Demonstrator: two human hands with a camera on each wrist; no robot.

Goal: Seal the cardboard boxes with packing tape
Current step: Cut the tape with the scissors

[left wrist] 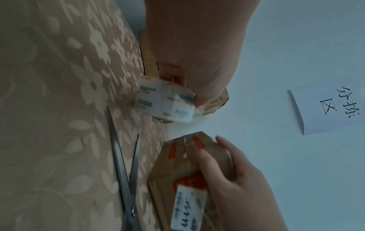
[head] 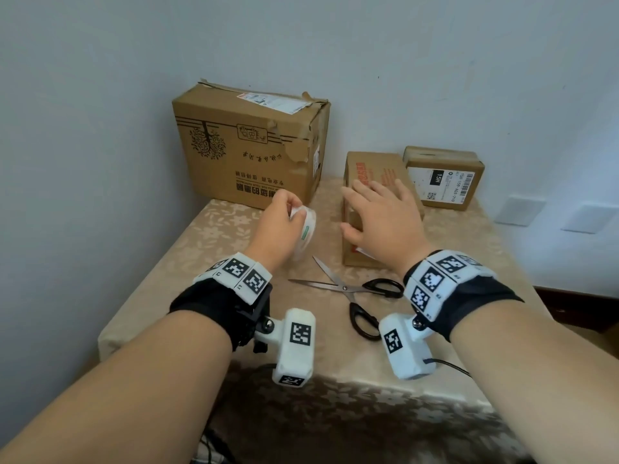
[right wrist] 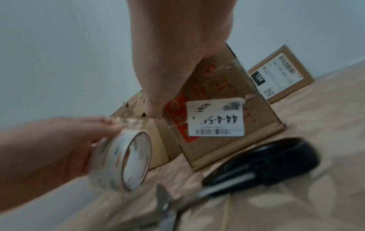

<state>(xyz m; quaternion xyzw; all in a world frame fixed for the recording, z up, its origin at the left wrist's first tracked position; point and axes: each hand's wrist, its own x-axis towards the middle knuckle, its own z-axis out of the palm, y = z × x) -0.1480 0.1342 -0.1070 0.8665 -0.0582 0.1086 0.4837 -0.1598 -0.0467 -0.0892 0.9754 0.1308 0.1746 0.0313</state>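
A person's left hand (head: pixel 278 226) is gripping the packing tape roll (head: pixel 303 229) just above the floral tablecloth (head: pixel 207 242); the right hand (head: pixel 378 219), fingers spread, is steadying the middle box (head: pixel 361 169); ideally it presses the flaps flat while tape is drawn taut along the seam; scissors (head: pixel 351 291) are lying nearby, against pale walls (head: pixel 83 95).

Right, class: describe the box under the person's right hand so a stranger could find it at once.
On the table, three boxes stand along the wall. It is the middle box, under the right hand, behind the scissors. Only it has red print and a white "44-4" label.
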